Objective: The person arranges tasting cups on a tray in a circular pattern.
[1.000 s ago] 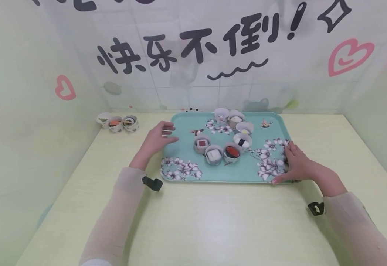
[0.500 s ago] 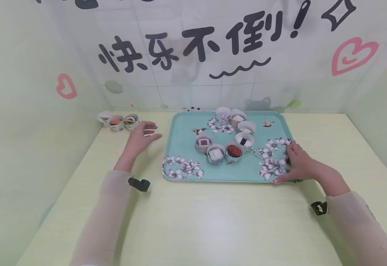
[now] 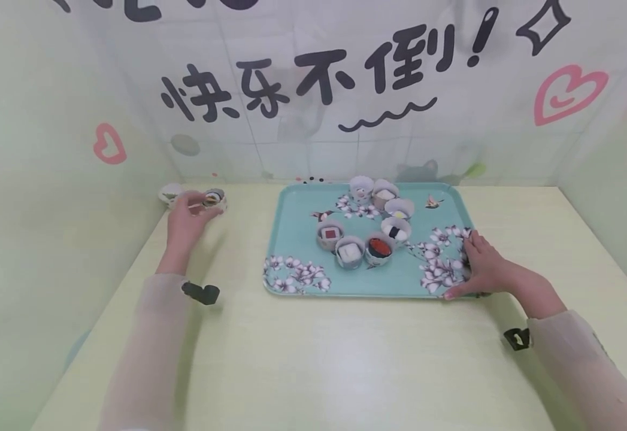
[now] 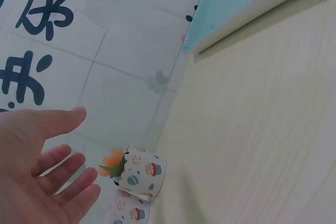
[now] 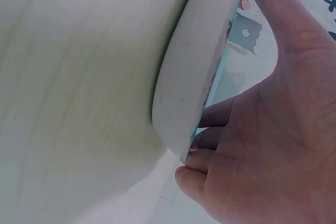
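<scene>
My left hand (image 3: 186, 218) is over the small patterned paper cups at the back left, fingers and thumb spread about a cup (image 3: 215, 200) with a sushi-like roll piece in it. The left wrist view shows that hand apart from a cup (image 4: 142, 171) with an orange and green filling; contact with any cup cannot be made out. My right hand (image 3: 488, 263) holds the right end of a turquoise flowered tray (image 3: 291, 239), thumb at the front corner and fingers over the rim (image 5: 210, 103). On the tray, several cups with sushi-like pieces form a curved row, including a red-topped one (image 3: 379, 248).
A pale wooden table (image 3: 335, 359) bears the tray and cups. Behind it stands a white printed wall sheet (image 3: 302, 143). Another cup (image 3: 170, 193) is beside my left hand, near the left wall (image 3: 65, 239).
My left hand has moved left from the tray's left edge to the cups at the back left. My right hand stays at the tray's right end, and the tray cups keep their arrangement.
</scene>
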Tool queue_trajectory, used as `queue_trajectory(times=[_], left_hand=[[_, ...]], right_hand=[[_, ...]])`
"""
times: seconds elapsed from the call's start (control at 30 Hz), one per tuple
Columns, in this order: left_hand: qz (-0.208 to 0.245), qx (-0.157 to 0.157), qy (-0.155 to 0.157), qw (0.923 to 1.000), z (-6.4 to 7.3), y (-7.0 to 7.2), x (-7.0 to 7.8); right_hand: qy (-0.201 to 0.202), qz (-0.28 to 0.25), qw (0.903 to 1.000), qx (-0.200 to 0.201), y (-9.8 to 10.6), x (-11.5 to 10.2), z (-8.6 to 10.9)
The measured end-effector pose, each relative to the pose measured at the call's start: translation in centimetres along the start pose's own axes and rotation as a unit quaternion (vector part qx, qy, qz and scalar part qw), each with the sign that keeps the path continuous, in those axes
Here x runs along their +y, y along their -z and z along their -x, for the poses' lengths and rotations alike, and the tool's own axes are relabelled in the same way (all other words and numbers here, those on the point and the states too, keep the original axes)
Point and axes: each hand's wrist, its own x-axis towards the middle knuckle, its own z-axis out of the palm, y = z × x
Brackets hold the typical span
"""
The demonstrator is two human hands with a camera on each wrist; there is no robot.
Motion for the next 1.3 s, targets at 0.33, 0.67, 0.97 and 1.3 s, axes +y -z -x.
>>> queue_trajectory(times=[0.33,0.67,0.97,1.3], left_hand=[[-0.018,0.063,0.080,0.9946,-2.6,1.8,-1.5],[-0.044,0.056,0.136,0.9882,-4.2,3.0,-3.0],[-0.025,0.047,0.154,0.9867,-5.1,2.2,-5.1],[0.042,0.064,0.171,0.9823,-5.6,1.1,-6.5]], right_hand=[[0.007,0.006,0.9999,0.006,0.0,-0.3,0.1],[0.006,-0.002,0.9999,0.011,-0.1,-0.2,0.0],[0.005,-0.002,0.9999,0.016,-0.4,-0.1,0.2],[0.005,-0.008,0.9998,0.016,-0.4,-0.2,0.4]])
